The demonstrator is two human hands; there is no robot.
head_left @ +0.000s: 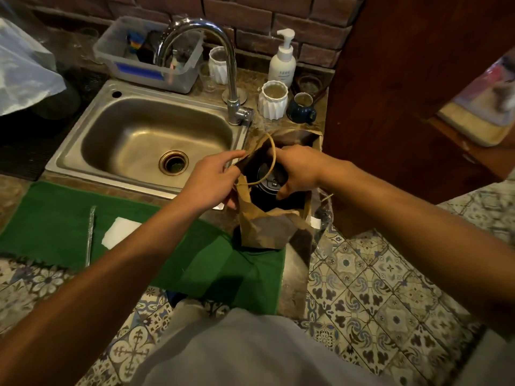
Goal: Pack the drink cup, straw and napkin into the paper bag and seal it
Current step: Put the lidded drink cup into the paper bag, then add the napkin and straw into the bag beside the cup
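A brown paper bag (264, 232) stands open on the counter's right end, beside the sink. Inside it sits a dark drink cup with a black lid (271, 181). My left hand (211, 182) pinches the bag's left rim and holds the mouth open. My right hand (298, 169) reaches into the bag's mouth with its fingers curled round the cup's top. A thin handle loop (271, 154) arches over the opening. On the green mat (55, 229) to the left lie a wrapped straw (90, 235) and a white folded napkin (119, 232).
A steel sink (83, 135) with a tall faucet (231, 79) lies behind the mat. White ribbed cups (272, 100), a blue mug (302, 107), a soap pump bottle (282, 62) and a plastic tub (150, 71) stand at the back. A wooden panel (390, 107) rises right of the bag.
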